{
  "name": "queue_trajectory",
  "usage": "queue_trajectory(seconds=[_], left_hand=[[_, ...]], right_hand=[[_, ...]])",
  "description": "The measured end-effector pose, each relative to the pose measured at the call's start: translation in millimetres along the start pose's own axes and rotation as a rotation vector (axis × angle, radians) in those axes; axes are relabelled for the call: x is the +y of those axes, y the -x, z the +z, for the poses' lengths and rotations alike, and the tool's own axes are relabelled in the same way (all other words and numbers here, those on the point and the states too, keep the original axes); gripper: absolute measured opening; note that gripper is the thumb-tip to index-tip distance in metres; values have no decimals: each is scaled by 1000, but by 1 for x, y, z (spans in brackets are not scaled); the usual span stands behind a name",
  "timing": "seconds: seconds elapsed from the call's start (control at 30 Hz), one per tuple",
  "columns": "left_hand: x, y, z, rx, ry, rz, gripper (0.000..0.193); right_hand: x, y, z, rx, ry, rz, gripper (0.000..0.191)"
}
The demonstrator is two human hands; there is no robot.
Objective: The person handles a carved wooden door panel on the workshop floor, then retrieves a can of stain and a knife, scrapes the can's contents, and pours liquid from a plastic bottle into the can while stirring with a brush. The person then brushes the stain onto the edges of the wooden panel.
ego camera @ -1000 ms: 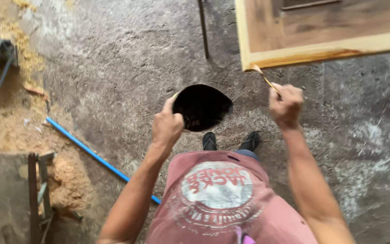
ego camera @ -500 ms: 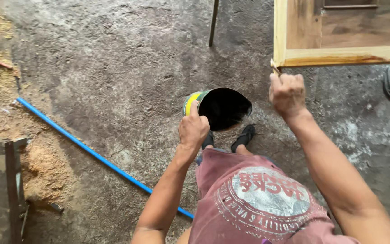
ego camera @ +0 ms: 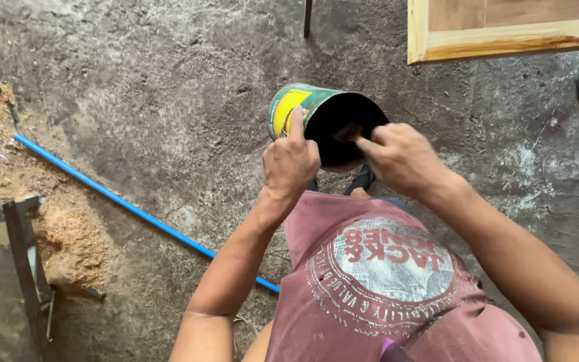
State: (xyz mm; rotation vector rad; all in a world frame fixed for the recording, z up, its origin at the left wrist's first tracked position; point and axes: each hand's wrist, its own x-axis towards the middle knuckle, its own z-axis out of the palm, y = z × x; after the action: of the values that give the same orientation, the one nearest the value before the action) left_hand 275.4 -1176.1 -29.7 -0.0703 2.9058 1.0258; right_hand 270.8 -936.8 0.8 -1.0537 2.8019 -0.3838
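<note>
Far left of the can (ego camera: 316, 121), a pile of sawdust (ego camera: 68, 241) lies on the floor (ego camera: 155, 94), next to a dark wood frame (ego camera: 25, 268) at the edge. Between the sawdust and the can, a long blue pipe (ego camera: 135, 209) runs slanting across the grey floor. Right by the can, the left hand (ego camera: 291, 161) holds it from the side; the fingers are curled around its wall and the thumb points up along the yellow and green part. The can is tipped, so its dark, open mouth faces the person, and it is up in the air over the floor, above the red shirt (ego camera: 376, 275). Just right of the can, the right hand (ego camera: 403, 161) is at the mouth, with its fingers pinched shut on a small yellowish thing (ego camera: 350, 132) that pokes into the can; it is too blurry to tell what it is. Up and to the right of the can, a pale wood frame (ego camera: 504, 37) lies flat.
</note>
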Motion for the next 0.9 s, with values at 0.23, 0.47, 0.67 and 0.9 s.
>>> queue_trajectory(seconds=[0.23,0.47,0.67,0.9], left_hand=[[36,2,-3,-12,32,108,60],[42,-13,15,-80,-17,-4,62],[43,-34,14,-93,62,-43,61],[73,-58,12,-79,71,22,59]], right_hand=[[27,-53,83,-92,72,-72,25],[29,-5,6,-96,88,149,17],[24,75,-48,316,-290,609,18],[42,132,-30,505,-656,990,19]])
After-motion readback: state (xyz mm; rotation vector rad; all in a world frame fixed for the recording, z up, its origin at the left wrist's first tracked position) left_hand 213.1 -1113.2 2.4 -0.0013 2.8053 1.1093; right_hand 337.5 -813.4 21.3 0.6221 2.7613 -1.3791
